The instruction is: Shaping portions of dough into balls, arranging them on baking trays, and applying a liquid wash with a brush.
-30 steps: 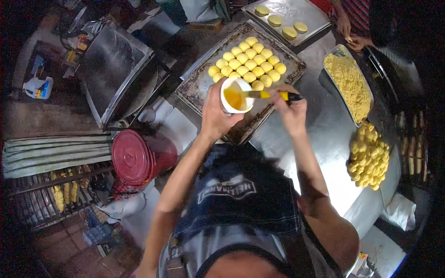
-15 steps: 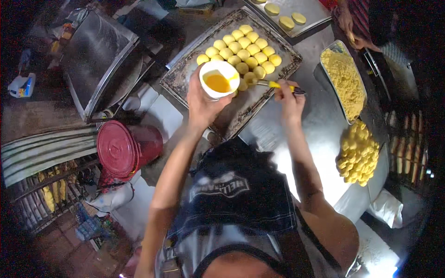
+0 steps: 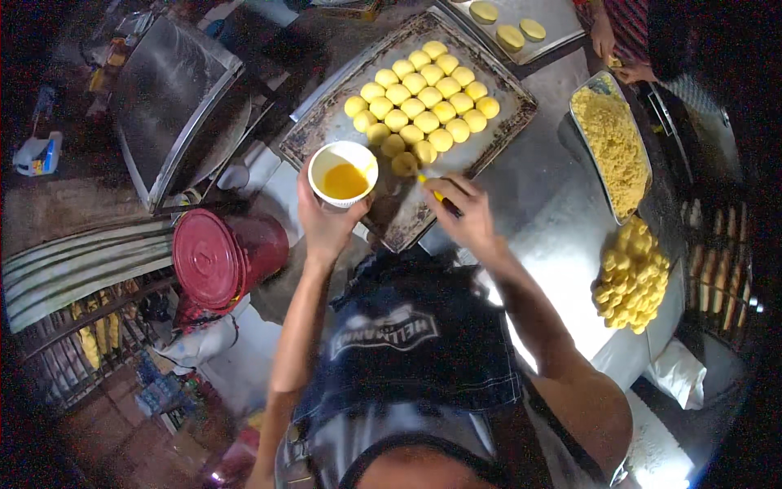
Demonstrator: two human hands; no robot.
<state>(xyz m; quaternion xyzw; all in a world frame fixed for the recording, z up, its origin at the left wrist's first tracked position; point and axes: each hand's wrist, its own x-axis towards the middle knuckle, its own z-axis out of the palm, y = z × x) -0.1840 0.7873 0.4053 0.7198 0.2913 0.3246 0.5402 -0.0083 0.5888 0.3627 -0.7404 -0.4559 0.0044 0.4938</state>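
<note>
A white cup with orange-yellow liquid in it is held in my left hand, tilted over the near left side of a dark-stained baking tray. Pinched in the fingers of my right hand is a brush with a yellow and black handle. Its tip is at the near end of rows of round yellow dough balls on the tray. The balls closest to the brush lie in shadow, so whether their tops are coated is hard to see.
Right of the tray, an oblong pan holds yellow crumbly mix, with a heap of small yellow lumps below it. Another person's hands are at the upper right. A second tray bears flattened pieces. At left stands a red lidded bucket.
My left hand and the cup have moved left and toward me, uncovering more balls. My right hand has shifted left and nearer, bringing the brush to the near end of the rows.
</note>
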